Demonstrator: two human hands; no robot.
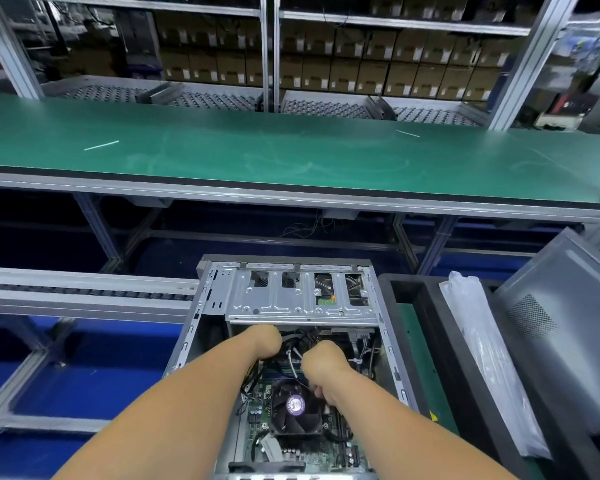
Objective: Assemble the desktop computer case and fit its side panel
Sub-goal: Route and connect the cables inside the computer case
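Right now the open grey sheet-metal desktop computer case (pixel 291 341) lies on its side directly below me, interior facing up, beside a black foam tray (pixel 426 341). My left hand (pixel 265 341) reaches under the silver perforated drive cage (pixel 302 296); its fingers are hidden, so I cannot tell what it holds. My right hand (pixel 321 367) is curled into a fist above the black CPU cooler fan (pixel 295 410), apparently pinching thin black and white cables (pixel 297 358). I judge those cables soft and easily snagged, best taken near the connectors, while the green motherboard (pixel 312 455) is fragile and should not be leaned on. The grey steel side panel (pixel 551 323), vented, leans at right: stiff, sharp-edged, best held by both long edges. A round purple label sits on the fan hub; its writing is too blurred to read.
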